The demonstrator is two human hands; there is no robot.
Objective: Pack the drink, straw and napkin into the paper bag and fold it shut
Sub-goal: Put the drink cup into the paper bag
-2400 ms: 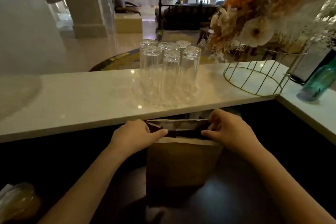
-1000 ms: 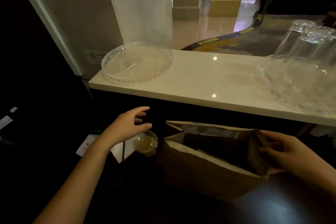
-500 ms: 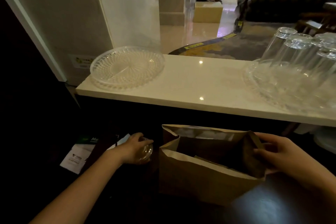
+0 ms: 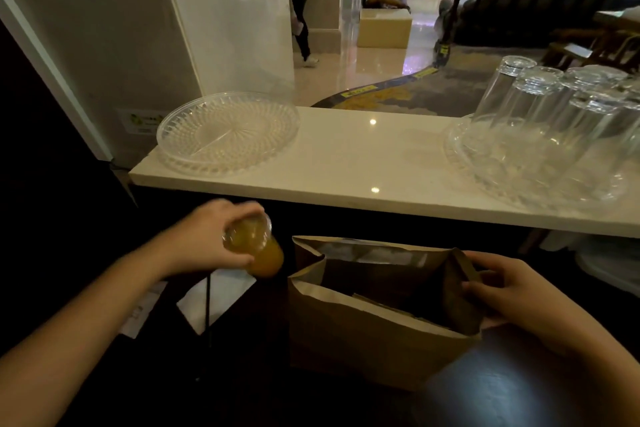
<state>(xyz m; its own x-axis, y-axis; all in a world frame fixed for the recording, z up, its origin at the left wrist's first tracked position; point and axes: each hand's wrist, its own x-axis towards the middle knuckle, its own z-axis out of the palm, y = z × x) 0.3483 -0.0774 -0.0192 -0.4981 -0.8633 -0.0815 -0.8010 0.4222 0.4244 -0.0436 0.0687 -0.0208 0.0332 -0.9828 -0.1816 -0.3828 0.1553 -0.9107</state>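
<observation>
A brown paper bag [image 4: 363, 333] stands open on the dark lower counter, its mouth facing up. My right hand [image 4: 502, 288] grips the bag's right rim and holds it open. My left hand [image 4: 211, 239] is closed around the lid end of a clear plastic cup of orange drink [image 4: 258, 250], lifted off the counter and tilted, just left of the bag's mouth. Below the cup a white napkin [image 4: 221, 291] lies flat on the counter with a thin black straw [image 4: 207, 308] across it.
A white marble ledge [image 4: 363, 163] runs above the bag. On it sit an empty cut-glass plate [image 4: 227, 132] at left and a glass tray with several upturned tumblers [image 4: 540, 114] at right. White papers [image 4: 138, 315] lie left of the napkin. A person walks in the lobby beyond.
My left hand reached left, closed on the drink cup and lifted it up toward the bag. My right hand kept hold of the bag's right rim throughout.
</observation>
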